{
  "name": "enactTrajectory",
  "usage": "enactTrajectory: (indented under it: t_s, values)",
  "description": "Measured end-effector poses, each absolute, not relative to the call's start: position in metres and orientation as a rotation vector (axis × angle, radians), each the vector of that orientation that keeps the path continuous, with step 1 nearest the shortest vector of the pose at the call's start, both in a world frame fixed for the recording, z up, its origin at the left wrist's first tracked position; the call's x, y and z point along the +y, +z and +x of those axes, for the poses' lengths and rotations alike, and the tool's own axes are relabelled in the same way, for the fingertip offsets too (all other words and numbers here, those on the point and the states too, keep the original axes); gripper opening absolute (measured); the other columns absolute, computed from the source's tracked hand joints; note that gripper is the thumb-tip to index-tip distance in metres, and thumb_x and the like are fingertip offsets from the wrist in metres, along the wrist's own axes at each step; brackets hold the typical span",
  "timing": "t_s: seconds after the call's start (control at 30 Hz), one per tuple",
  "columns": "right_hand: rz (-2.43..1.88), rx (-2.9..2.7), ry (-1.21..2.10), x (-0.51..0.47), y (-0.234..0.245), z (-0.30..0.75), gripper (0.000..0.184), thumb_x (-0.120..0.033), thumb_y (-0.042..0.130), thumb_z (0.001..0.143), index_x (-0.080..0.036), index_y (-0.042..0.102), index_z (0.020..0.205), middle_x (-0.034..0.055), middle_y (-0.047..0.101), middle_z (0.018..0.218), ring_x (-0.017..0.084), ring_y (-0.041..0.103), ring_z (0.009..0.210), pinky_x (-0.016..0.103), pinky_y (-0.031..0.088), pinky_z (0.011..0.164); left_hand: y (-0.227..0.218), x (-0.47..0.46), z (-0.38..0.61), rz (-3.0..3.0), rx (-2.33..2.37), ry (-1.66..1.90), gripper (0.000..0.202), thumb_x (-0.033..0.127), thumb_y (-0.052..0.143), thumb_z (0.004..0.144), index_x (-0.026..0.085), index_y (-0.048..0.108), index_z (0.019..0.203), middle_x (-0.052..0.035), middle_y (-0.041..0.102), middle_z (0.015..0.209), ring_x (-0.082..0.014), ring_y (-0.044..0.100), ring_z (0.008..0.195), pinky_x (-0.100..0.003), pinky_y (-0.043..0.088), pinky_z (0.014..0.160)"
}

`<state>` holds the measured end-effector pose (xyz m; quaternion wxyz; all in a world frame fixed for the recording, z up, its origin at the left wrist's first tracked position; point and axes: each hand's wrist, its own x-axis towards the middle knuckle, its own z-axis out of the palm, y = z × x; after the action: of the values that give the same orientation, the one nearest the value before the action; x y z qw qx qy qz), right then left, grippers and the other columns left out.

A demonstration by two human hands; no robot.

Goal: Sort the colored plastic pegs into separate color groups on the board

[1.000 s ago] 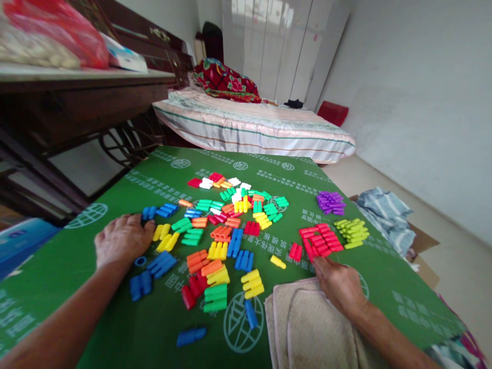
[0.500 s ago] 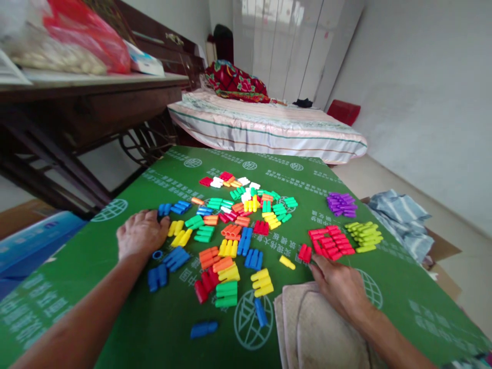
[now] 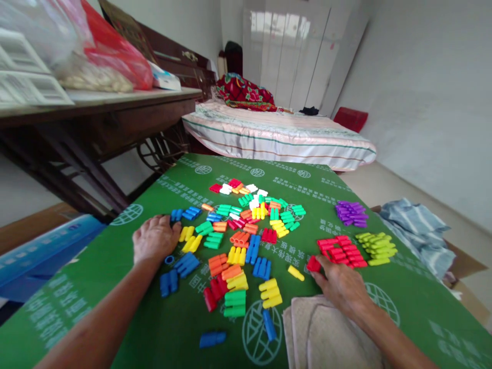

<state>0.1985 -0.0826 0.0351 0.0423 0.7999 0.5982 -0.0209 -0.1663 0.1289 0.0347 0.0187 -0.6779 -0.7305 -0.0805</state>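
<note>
My right hand (image 3: 340,282) pinches a small red plastic building piece (image 3: 313,264) between thumb and fingers, just left of a group of red pieces (image 3: 342,252). My left hand (image 3: 156,240) lies palm down on the green board, fingers loosely extended, with its fingertips beside some blue pieces (image 3: 176,215). Nothing shows in it, though its underside is hidden. Between the hands, mixed pieces are scattered, among them yellow ones (image 3: 271,293), green ones (image 3: 234,303) and orange ones (image 3: 218,264). A single yellow piece (image 3: 295,272) lies left of my right hand.
Purple pieces (image 3: 351,213) and lime-green pieces (image 3: 375,248) form groups at the right of the green board (image 3: 154,328). A folded beige cloth (image 3: 326,333) lies under my right forearm. Beyond are a bed (image 3: 277,133) and, at left, a table (image 3: 146,105) with bags.
My right hand has tipped the red piece up, so it shows end-on instead of lying flat. The whole view has shifted slightly; my left hand stays beside the blue pieces.
</note>
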Motion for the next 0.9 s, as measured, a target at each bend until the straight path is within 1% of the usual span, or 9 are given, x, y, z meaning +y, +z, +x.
enactTrajectory:
  t_s: [0.1, 0.23, 0.4, 0.57, 0.73, 0.9]
  values:
    - [2.448, 1.872, -0.083, -0.083, 0.032, 0.201, 0.027, -0.037, 0.048, 0.088, -0.026, 0.062, 0.107, 0.0043, 0.072, 0.073, 0.021, 0.069, 0.066, 0.024, 0.036, 0.052, 0.035, 0.127, -0.167, -2.098, -2.258, -0.263, 0.057, 0.046, 0.026, 0.088, 0.01, 0.049, 0.126, -0.0183, 0.045, 0.137, -0.0351, 0.037, 0.127, -0.051, 0.032, 0.102]
    - [2.456, 1.881, -0.092, -0.083, 0.028, 0.203, 0.034, -0.039, 0.048, 0.087, -0.023, 0.059, 0.114, 0.0056, 0.072, 0.072, 0.021, 0.069, 0.065, 0.024, 0.036, 0.051, 0.036, 0.125, -0.166, -2.092, -2.252, -0.277, 0.055, 0.044, 0.029, 0.087, 0.01, 0.051, 0.124, -0.0189, 0.047, 0.136, -0.0345, 0.039, 0.127, -0.05, 0.034, 0.101]
    - [2.439, 1.88, -0.15, -0.084, 0.024, 0.205, 0.031, -0.038, 0.049, 0.086, -0.024, 0.062, 0.11, 0.0072, 0.073, 0.074, 0.023, 0.07, 0.069, 0.025, 0.036, 0.052, 0.035, 0.124, -0.166, -2.083, -2.248, -0.295, 0.054, 0.042, 0.029, 0.087, 0.01, 0.052, 0.124, -0.0191, 0.049, 0.134, -0.0348, 0.04, 0.126, -0.05, 0.034, 0.101]
    - [2.481, 1.907, -0.012, -0.087, 0.02, 0.202, 0.026, -0.037, 0.053, 0.084, -0.026, 0.064, 0.105, 0.004, 0.071, 0.069, 0.022, 0.069, 0.064, 0.024, 0.036, 0.052, 0.03, 0.126, -0.169, -2.058, -2.247, -0.286, 0.055, 0.043, 0.028, 0.086, 0.011, 0.052, 0.124, -0.0173, 0.048, 0.135, -0.0336, 0.04, 0.126, -0.049, 0.033, 0.101]
    - [2.47, 1.946, -0.007, -0.09, 0.015, 0.205, 0.032, -0.041, 0.052, 0.085, -0.025, 0.063, 0.11, 0.0059, 0.073, 0.074, 0.023, 0.069, 0.069, 0.025, 0.039, 0.053, 0.031, 0.123, -0.168, -2.058, -2.264, -0.284, 0.055, 0.043, 0.028, 0.086, 0.011, 0.051, 0.125, -0.0173, 0.048, 0.135, -0.0326, 0.039, 0.127, -0.047, 0.032, 0.102]
    - [2.461, 1.942, -0.082, -0.091, 0.009, 0.21, 0.03, -0.037, 0.053, 0.084, -0.025, 0.064, 0.109, 0.0047, 0.072, 0.071, 0.024, 0.07, 0.069, 0.025, 0.039, 0.052, 0.03, 0.122, -0.167, -2.06, -2.251, -0.288, 0.055, 0.043, 0.027, 0.087, 0.011, 0.051, 0.125, -0.0168, 0.048, 0.136, -0.0326, 0.039, 0.127, -0.048, 0.032, 0.102]
